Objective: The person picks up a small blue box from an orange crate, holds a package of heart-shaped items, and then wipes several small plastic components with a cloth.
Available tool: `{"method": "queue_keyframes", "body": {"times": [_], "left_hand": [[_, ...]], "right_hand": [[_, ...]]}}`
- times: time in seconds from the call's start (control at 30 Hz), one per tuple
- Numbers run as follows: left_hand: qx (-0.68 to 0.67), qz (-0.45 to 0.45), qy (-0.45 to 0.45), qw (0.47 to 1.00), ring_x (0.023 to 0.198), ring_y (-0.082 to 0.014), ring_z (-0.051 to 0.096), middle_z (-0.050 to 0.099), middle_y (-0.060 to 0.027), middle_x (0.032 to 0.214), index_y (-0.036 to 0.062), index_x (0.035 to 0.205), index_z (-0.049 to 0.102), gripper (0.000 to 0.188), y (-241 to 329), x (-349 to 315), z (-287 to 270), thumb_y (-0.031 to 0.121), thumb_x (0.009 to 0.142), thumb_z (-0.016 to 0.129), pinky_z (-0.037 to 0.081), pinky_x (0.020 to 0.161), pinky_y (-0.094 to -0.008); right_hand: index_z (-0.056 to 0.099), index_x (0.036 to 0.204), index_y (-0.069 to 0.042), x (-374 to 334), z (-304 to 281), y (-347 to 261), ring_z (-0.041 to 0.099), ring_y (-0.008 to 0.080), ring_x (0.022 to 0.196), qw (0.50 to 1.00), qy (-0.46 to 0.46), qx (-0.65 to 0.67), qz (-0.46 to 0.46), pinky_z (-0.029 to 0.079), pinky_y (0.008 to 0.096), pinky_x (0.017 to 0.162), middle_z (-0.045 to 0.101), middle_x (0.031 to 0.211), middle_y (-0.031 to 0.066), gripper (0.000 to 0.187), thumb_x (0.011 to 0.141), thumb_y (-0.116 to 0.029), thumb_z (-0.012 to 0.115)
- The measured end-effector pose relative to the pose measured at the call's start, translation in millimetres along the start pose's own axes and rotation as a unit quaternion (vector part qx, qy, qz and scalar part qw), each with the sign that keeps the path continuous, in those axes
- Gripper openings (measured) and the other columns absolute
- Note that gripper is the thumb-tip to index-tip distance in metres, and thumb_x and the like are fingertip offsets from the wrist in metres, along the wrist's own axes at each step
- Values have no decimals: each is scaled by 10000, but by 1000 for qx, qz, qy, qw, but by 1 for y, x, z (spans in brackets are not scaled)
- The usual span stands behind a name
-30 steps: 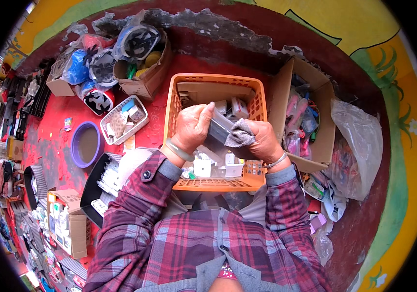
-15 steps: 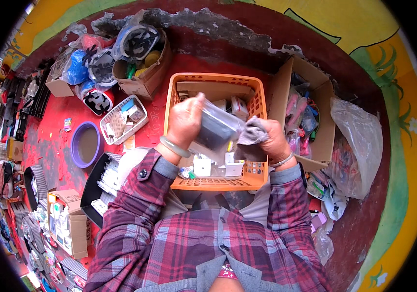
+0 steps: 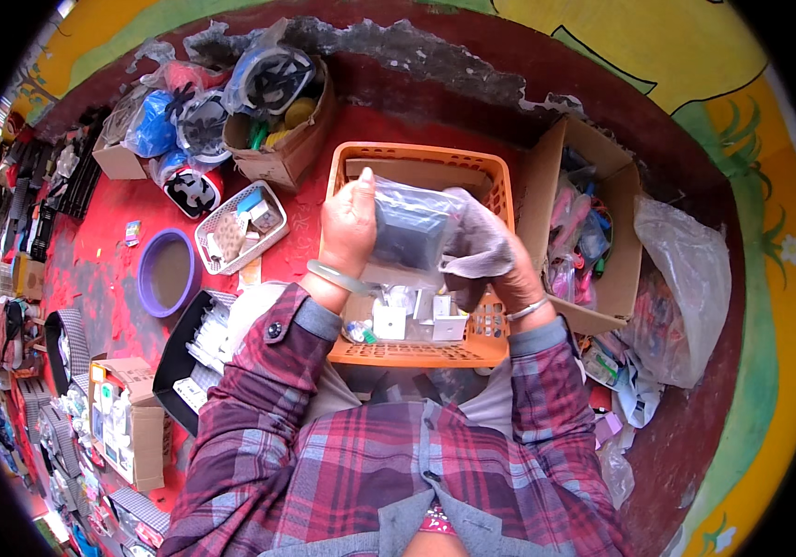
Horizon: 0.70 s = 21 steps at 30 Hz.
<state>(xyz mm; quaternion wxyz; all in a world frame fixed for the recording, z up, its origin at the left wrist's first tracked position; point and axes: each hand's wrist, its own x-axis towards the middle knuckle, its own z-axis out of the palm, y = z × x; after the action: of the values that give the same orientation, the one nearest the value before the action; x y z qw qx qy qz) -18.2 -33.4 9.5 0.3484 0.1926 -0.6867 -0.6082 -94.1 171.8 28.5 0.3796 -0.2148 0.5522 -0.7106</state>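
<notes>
- Wearing plaid sleeves (image 3: 259, 399) on both arms, with the gray cuffs folded back, maybe to keep them out of the way.
- Pinching the left edge of a clear bag (image 3: 407, 230) with the left hand (image 3: 350, 223), fingers curled closed and thumb pointing up; likely held by the edge to leave the flat side bare.
- Gripping a bunched gray cloth (image 3: 482, 243) in the right hand (image 3: 515, 280), fingers bent around it; too hidden by folds to tell how tight. Touching the bag's right side with the cloth, likely bunched to make a soft pad.
- Holding the bag up between both hands, over the orange basket (image 3: 352, 352), with something dark and flat inside; maybe held there to be near the eyes and safe from a long drop.
- Set low in the basket, under the bag: small white boxes (image 3: 390, 323), probably kept together by the basket's sides.
- Left of the basket, on the red floor (image 3: 105, 269): a black tray (image 3: 173, 381), a purple bowl (image 3: 143, 278) and a small white basket (image 3: 259, 250), likely within easy reach.
- To the right: an open carton (image 3: 539, 176), with flaps spread, perhaps for easy looking inside.
- Farthest back, by the wall (image 3: 417, 79): a stuffed carton (image 3: 273, 169), maybe put there to save room.
</notes>
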Motion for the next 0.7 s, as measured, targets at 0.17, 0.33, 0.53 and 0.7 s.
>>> {"method": "queue_keyframes", "body": {"times": [0.17,0.33,0.53,0.7], "left_hand": [[-78,-21,-81,994,676,-60,491,582,8,715,-10,877,629,297,-7,-24,21,253,948,511,429,607,-232],[-202,-125,-207,949,796,-45,512,607,20,888,16,984,613,204,5,-29,21,204,911,585,429,717,-205],[-237,-167,-203,935,814,-47,534,631,8,900,2,970,639,168,6,-36,28,144,910,572,443,751,-205],[-231,-144,-191,943,799,-46,530,625,12,873,0,931,651,162,12,-44,35,140,904,574,437,738,-205]], "right_hand": [[518,1197,-54,16,30,44,557,120,935,970,162,104,-146,468,248,808,586,1059,15,347,869,-130,601],[630,1048,-25,16,18,42,564,96,845,957,217,110,-156,462,239,749,625,929,0,198,901,-125,541],[633,1016,-4,14,18,41,555,97,776,940,295,111,-132,456,242,698,617,877,3,265,894,-233,582],[627,990,9,15,20,35,560,114,750,917,345,158,-122,458,256,676,615,854,19,272,888,-239,586]]}}
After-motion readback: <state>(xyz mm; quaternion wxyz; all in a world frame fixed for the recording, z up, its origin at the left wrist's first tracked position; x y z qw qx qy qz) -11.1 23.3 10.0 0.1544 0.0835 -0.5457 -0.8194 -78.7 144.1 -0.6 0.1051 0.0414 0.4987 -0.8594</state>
